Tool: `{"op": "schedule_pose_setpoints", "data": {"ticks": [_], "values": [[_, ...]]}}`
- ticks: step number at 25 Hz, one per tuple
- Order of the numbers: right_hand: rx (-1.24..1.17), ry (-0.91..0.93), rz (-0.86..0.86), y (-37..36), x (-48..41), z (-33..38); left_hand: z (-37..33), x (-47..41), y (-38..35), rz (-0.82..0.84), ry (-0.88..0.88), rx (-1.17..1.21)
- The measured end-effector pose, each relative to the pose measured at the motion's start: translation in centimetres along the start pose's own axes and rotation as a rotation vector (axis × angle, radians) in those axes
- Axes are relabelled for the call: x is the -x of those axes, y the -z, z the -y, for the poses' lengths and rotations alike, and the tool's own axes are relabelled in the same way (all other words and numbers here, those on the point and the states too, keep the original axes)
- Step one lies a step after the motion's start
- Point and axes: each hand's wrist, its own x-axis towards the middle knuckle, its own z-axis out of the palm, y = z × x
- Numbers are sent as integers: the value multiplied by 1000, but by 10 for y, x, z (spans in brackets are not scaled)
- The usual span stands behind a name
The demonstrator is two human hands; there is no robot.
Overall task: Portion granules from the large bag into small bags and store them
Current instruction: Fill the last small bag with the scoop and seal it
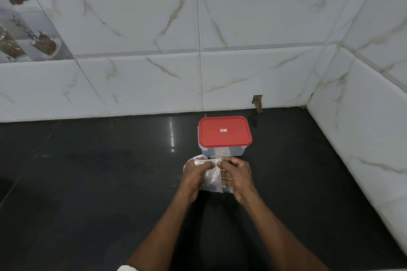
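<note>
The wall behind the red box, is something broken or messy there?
Yes. Low in the wall tile, behind and right of the red-lidded container, a small notch is missing, with brownish stuff hanging down to the dark counter. Nothing looks spilled. The left hand and right hand pinch the small bag.

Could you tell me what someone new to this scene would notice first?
The red lid of a clear container stands out on the dark counter near the tiled wall. Just in front of it, the left hand and right hand pinch a small clear bag between them.
</note>
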Motion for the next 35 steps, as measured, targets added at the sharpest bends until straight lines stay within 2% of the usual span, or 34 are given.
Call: {"op": "schedule_pose_setpoints", "data": {"ticks": [13, 19, 23, 26, 35], "values": [[-56, -74, -22, -8, -3, -4, 0, 1, -3, 24, -59, -67], [2, -20, -145, -9, -8, -9, 4, -1, -3, -42, -59, -45], [10, -19, -44, -6, -6, -6, 5, 3, 0, -87, -21, 19], [17, 11, 25, -5, -4, -4, 4, 3, 5, -28, -23, 8], [89, 46, 61, -3, -3, 0, -1, 7, 5, -67, -16, 33]]}}
